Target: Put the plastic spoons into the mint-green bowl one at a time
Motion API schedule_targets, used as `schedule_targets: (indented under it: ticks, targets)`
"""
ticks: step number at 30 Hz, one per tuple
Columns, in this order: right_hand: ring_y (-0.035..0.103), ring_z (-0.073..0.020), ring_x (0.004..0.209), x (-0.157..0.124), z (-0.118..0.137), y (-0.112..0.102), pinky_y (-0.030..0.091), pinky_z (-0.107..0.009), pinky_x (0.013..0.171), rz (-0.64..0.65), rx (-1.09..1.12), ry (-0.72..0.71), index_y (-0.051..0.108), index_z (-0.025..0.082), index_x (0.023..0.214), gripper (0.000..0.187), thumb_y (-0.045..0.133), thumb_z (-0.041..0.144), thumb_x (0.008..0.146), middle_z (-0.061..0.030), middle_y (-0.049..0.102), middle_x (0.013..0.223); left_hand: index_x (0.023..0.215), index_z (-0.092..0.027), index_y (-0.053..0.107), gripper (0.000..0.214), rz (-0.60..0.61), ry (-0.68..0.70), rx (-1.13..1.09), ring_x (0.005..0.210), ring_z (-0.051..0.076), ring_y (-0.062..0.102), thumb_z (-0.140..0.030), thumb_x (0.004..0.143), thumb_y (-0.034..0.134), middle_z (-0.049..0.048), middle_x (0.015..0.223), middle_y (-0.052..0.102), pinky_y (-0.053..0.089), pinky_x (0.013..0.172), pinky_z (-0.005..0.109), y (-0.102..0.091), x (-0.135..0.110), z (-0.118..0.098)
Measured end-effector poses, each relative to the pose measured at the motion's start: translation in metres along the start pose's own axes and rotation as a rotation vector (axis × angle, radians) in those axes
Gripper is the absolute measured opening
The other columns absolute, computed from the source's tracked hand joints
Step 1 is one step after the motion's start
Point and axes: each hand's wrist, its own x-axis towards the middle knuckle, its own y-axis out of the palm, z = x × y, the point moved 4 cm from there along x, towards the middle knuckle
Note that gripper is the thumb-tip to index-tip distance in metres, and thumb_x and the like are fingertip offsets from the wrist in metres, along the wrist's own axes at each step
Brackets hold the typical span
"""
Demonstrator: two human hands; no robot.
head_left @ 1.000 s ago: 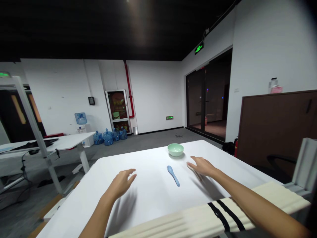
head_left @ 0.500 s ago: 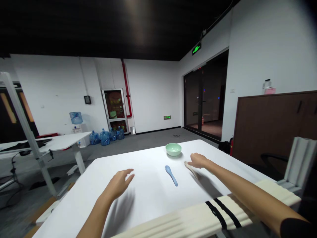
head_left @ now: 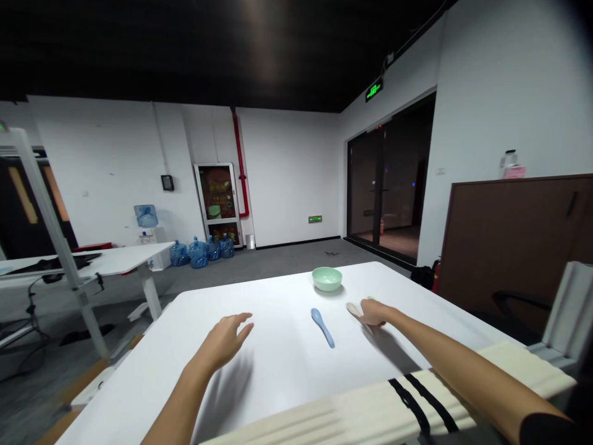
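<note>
A blue spoon (head_left: 323, 326) lies on the white table (head_left: 278, 364), handle toward me. Behind it stands a pale green bowl (head_left: 327, 279). My right hand (head_left: 376, 313) is to the right of the blue spoon, fingers closed on a beige spoon (head_left: 354, 309) whose bowl end sticks out to the left. My left hand (head_left: 225, 340) hovers low over the table at the left, fingers spread, holding nothing.
A cream ribbed mat with two black stripes (head_left: 393, 402) lies along the table's near edge. A second white desk (head_left: 92, 262) stands at the left. A brown cabinet (head_left: 514, 235) and a chair (head_left: 519, 309) are at the right. Water bottles (head_left: 199, 252) sit by the far wall.
My right hand has closed its fingers round the beige spoon, which now shows its bowl end lifted beside the hand. My left hand has barely moved.
</note>
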Motion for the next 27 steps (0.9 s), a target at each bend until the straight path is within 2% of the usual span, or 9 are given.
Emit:
schedule_targets:
  ticks: [5, 9, 12, 16, 19, 27]
  targets:
    - [0.062, -0.0177, 0.061, 0.004, 0.001, -0.044, 0.045, -0.026, 0.058, -0.084, 0.025, -0.061, 0.072, 0.008, 0.062, 0.029, 0.059, 0.031, 0.074, -0.0129, 0.07, 0.071, 0.126, -0.023, 0.061, 0.056, -0.009, 0.011, 0.008, 0.116, 0.028, 0.06, -0.058, 0.09, 0.037, 0.0094, 0.126, 0.066, 0.046, 0.094, 0.038, 0.001, 0.001, 0.001]
    - [0.063, -0.0169, 0.071, 0.011, 0.013, -0.082, 0.042, -0.024, 0.064, -0.22, 0.031, -0.074, 0.073, 0.012, 0.057, 0.031, 0.056, 0.031, 0.074, -0.0115, 0.072, 0.075, 0.127, -0.024, 0.06, 0.056, -0.002, 0.006, 0.006, 0.119, 0.029, 0.058, -0.059, 0.09, 0.036, 0.008, 0.129, 0.064, 0.046, 0.094, 0.038, 0.001, 0.001, 0.001]
    - [0.063, -0.0177, 0.071, 0.023, 0.027, -0.095, 0.041, -0.025, 0.063, -0.292, 0.033, -0.059, 0.072, 0.012, 0.058, 0.032, 0.054, 0.031, 0.076, -0.0124, 0.071, 0.077, 0.127, -0.023, 0.06, 0.056, 0.014, -0.003, 0.017, 0.122, 0.029, 0.056, -0.057, 0.091, 0.036, 0.0085, 0.131, 0.063, 0.046, 0.095, 0.038, 0.001, 0.0, -0.001]
    - [0.064, -0.0189, 0.072, 0.048, 0.047, -0.094, 0.04, -0.025, 0.061, -0.329, 0.038, -0.029, 0.072, 0.013, 0.071, 0.025, 0.058, 0.033, 0.076, -0.0122, 0.071, 0.078, 0.129, -0.024, 0.059, 0.054, 0.024, -0.01, 0.025, 0.124, 0.029, 0.054, -0.055, 0.092, 0.036, 0.0079, 0.133, 0.062, 0.045, 0.098, 0.039, 0.0, 0.0, -0.003]
    - [0.066, -0.0216, 0.078, 0.071, 0.059, -0.087, 0.04, -0.025, 0.06, -0.342, 0.026, -0.011, 0.071, 0.014, 0.084, 0.025, 0.061, 0.035, 0.076, -0.0134, 0.071, 0.087, 0.13, -0.025, 0.058, 0.052, 0.021, -0.012, 0.021, 0.123, 0.028, 0.055, -0.054, 0.093, 0.035, 0.0069, 0.133, 0.062, 0.044, 0.098, 0.039, -0.002, -0.001, -0.005]
    - [0.065, -0.0298, 0.096, 0.12, 0.066, -0.066, 0.046, -0.031, 0.069, -0.38, 0.041, 0.016, 0.066, 0.014, 0.104, 0.053, 0.059, 0.059, 0.078, -0.0188, 0.067, 0.109, 0.13, -0.027, 0.058, 0.05, 0.015, -0.013, 0.003, 0.122, 0.026, 0.056, -0.053, 0.094, 0.036, 0.0041, 0.132, 0.063, 0.042, 0.1, 0.038, -0.004, -0.002, -0.011]
